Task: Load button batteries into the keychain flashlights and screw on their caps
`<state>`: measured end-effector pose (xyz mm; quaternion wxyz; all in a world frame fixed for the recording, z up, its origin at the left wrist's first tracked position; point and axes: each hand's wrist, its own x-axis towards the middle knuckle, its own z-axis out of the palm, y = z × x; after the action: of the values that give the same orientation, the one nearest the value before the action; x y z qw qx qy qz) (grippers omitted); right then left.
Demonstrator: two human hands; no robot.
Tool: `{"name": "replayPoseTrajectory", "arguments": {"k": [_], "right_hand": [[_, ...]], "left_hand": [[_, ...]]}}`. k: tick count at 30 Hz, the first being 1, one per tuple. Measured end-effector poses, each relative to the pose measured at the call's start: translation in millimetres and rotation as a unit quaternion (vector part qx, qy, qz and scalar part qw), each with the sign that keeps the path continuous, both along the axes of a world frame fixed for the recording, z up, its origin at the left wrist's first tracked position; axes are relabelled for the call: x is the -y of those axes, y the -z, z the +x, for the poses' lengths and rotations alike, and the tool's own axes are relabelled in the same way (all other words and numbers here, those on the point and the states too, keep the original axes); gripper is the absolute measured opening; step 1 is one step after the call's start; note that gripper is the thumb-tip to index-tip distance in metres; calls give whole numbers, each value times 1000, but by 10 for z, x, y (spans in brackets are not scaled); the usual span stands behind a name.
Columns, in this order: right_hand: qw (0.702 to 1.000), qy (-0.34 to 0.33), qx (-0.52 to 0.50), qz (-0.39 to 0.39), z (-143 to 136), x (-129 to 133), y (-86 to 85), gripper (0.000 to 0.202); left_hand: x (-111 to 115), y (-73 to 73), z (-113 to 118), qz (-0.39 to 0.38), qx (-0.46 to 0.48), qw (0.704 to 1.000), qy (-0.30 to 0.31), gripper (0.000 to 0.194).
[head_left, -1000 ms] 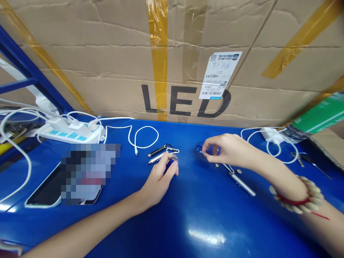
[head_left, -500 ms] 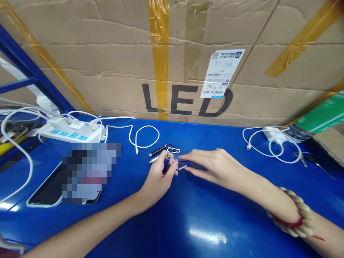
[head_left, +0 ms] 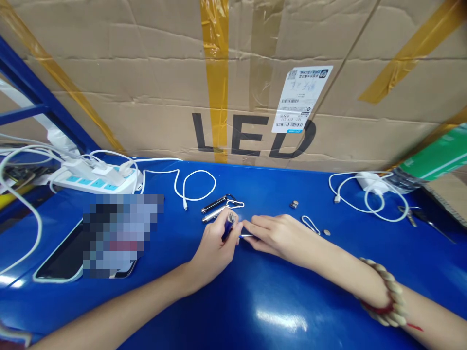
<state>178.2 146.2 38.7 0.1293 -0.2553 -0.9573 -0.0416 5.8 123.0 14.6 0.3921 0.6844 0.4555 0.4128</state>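
Note:
My left hand (head_left: 210, 248) is closed around a small blue metal tube with a silver end, like a keychain flashlight (head_left: 228, 227). Close beside it, the bent fingers of my right hand (head_left: 282, 234) pinch a blue carabiner clip (head_left: 247, 236), which they mostly cover. Just beyond my left fingers lie a black tube (head_left: 213, 205) and a silver tube (head_left: 212, 215), both with clips. A silver carabiner (head_left: 310, 224) rests behind my right wrist. Near it are a small round button cell (head_left: 327, 233) and a little group of similar round pieces (head_left: 294, 204).
Two phones, one partly blurred out, lie at left by a white phone edge (head_left: 54, 280). A white power strip (head_left: 98, 180) and cables (head_left: 199, 199) sit behind. A charger (head_left: 372, 183) with a coiled cable is at right. A cardboard box (head_left: 146, 97) walls off the back.
My right hand has shifted slightly left and nearer me, covering more of the blue carabiner. The silver carabiner and round pieces behind it have come into view. My left hand has barely moved.

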Motion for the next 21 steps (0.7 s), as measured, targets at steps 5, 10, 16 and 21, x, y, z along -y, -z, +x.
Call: {"name": "replayPoseTrajectory", "arguments": {"k": [5, 10, 16, 21], "right_hand": [[996, -1, -23, -81, 16, -6, -40, 17], [989, -2, -72, -130, 23, -14, -13, 26], [989, 6, -94, -115, 81, -75, -71, 26], [981, 31, -144, -127, 161, -130, -188, 24]], "left_hand": [[5, 9, 6, 2, -9, 1000, 6, 21], [20, -7, 11, -20, -9, 1000, 15, 21], [4, -17, 1, -64, 30, 997, 16, 19], [-1, -9, 1, -96, 48, 993, 42, 22]]}}
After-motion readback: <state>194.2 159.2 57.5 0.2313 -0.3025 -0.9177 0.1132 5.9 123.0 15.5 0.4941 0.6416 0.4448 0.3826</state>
